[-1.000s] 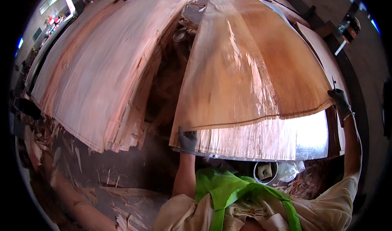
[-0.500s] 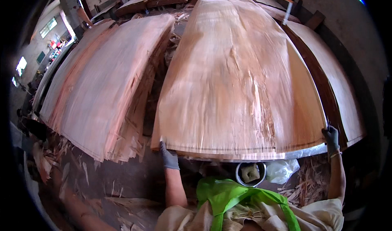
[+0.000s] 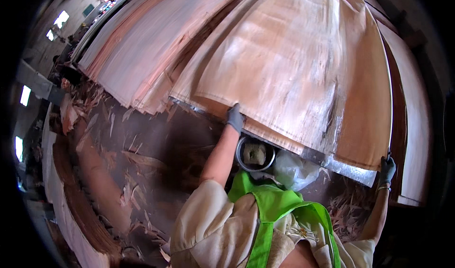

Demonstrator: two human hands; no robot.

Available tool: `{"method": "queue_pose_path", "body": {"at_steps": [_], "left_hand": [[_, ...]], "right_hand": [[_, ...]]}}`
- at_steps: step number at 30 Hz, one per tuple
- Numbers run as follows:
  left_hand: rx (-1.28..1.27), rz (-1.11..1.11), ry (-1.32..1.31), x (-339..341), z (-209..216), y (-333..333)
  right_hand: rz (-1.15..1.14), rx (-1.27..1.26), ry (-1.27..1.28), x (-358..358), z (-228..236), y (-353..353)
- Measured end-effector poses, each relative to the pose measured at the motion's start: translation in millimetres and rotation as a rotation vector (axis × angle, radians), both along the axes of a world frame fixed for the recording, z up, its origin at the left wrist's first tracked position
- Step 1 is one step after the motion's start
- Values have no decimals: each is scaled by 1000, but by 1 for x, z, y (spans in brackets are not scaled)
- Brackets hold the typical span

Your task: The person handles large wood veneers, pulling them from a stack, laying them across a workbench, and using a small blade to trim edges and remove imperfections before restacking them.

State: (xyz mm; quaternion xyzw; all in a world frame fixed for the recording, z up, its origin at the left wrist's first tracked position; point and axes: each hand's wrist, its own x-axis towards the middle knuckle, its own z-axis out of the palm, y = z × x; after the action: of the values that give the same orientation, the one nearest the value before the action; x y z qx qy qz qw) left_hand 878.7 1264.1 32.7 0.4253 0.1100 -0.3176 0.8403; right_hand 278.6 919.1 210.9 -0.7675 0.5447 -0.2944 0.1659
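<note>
A large, thin sheet of tan wood veneer [image 3: 284, 69] spreads over a stack in front of me, rippled and creased lengthwise. My left hand [image 3: 234, 117], in a grey glove, is closed on its near edge toward the left. At the near right corner, my right hand [image 3: 387, 168], also gloved, grips the sheet with the fingers wrapped over the edge. Under it, more veneer of the stack [image 3: 187, 87] shows at the left. A shiny metal edge [image 3: 355, 173] sticks out below the sheet between my hands.
Another veneer stack [image 3: 156, 35] lies to the left, and one more [image 3: 417, 125] to the right. Close to my body are a round pail [image 3: 256, 154] with a pale block in it and a clear plastic bag [image 3: 296, 170]. Veneer scraps [image 3: 142, 159] litter the floor.
The view has turned and tilted. My left hand and the sheet's near left part have shifted right across the stack, baring veneer beneath. My right hand still grips the right corner.
</note>
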Motion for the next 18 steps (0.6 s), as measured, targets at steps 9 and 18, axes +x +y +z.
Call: {"method": "queue_pose_path", "body": {"at_steps": [9,18], "left_hand": [[40,-125,21,-43,-35,-30],[191,-29,-17,-78,17,-32]], "right_hand": [[-55,77,59,-10,-36,-36],[-176,493,-309,-9,-58,-43]]}}
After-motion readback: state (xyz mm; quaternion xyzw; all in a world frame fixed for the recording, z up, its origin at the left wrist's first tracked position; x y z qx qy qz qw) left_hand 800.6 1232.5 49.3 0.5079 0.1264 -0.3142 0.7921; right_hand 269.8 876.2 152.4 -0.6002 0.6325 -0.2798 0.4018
